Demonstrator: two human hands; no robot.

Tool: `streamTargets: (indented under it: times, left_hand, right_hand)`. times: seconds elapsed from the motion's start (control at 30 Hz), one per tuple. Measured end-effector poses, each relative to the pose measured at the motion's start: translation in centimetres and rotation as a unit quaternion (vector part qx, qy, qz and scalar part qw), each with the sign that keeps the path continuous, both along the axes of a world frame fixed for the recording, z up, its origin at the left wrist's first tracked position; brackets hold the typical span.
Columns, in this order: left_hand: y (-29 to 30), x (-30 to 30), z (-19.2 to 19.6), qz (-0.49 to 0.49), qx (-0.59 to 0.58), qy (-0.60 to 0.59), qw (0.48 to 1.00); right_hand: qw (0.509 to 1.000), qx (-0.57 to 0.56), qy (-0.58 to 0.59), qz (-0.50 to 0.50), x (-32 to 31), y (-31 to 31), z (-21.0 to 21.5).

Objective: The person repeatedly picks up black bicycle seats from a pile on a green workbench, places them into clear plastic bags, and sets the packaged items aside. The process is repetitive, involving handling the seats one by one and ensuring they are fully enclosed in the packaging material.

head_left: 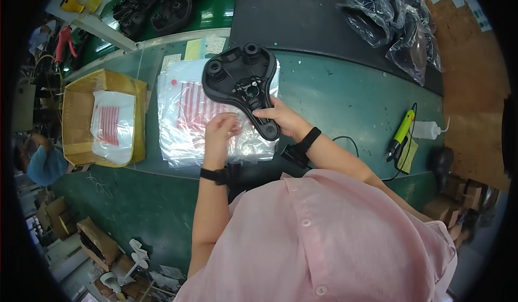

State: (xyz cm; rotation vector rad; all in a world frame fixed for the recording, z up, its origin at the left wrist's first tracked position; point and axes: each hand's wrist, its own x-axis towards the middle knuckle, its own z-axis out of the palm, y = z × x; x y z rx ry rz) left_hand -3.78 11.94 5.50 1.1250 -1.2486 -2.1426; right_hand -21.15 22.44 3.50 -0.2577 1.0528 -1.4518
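Observation:
A black bicycle saddle (237, 78) is held above a stack of clear plastic bags, its underside facing up. Two round bumpers stand on its wide end, which points away from me. My right hand (285, 119) grips the narrow nose, thumb on the underside. Over the near part of the plastic bags (186, 140), which carry red printing, is my left hand (221, 134). Its fingers are bent and blurred, and whether they pinch a bag edge cannot be made out. Both wrists wear black bands.
At left, a yellow box (140, 134) contains more printed bags. Several saddles (172, 16) lie beyond the bench. Bagged dark items (413, 43) rest on a black mat (297, 10) at far right. A green hand tool (400, 129) with a cord and a white squeeze bottle (426, 130) lie at right.

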Motion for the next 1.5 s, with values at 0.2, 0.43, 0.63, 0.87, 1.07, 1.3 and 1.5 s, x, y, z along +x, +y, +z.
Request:
streamTargets:
  times: [0.2, 0.43, 0.63, 0.87, 1.07, 1.3, 1.5]
  left_hand:
    - [-4.3, 6.0, 1.2, 0.278, 0.128, 0.134, 0.942]
    - [-2.1, 4.4, -0.9, 0.072, 0.038, 0.105, 0.991]
    - [-2.1, 6.8, -9.5, 0.27, 0.185, 0.152, 0.933]
    - [-3.0, 8.1, 2.9, 0.123, -0.209, -0.011, 0.97]
    - [2.1, 4.1, 11.4, -0.226, -0.585, -0.089, 0.774]
    - [10.2, -3.3, 9.4, -0.363, -0.536, 0.182, 0.74]
    - [7.1, -8.3, 10.8, -0.338, -0.547, 0.194, 0.741]
  right_hand:
    - [0.989, 0.047, 0.119, -0.076, -2.4, 2.4, -0.3]
    - [0.919, -0.032, 0.393, 0.013, -1.1, 4.5, 7.0]
    - [0.75, -0.089, 0.647, 0.105, 3.6, 1.5, 2.5]
    - [0.668, -0.02, 0.697, 0.26, 3.5, -0.5, 3.4]
    - [0.872, 0.054, 0.438, 0.215, 2.8, -0.8, 4.5]
    - [0.991, 0.107, 0.045, -0.067, 2.3, 2.2, 4.9]
    - [0.934, 0.132, 0.262, -0.204, -8.3, 6.9, 5.2]
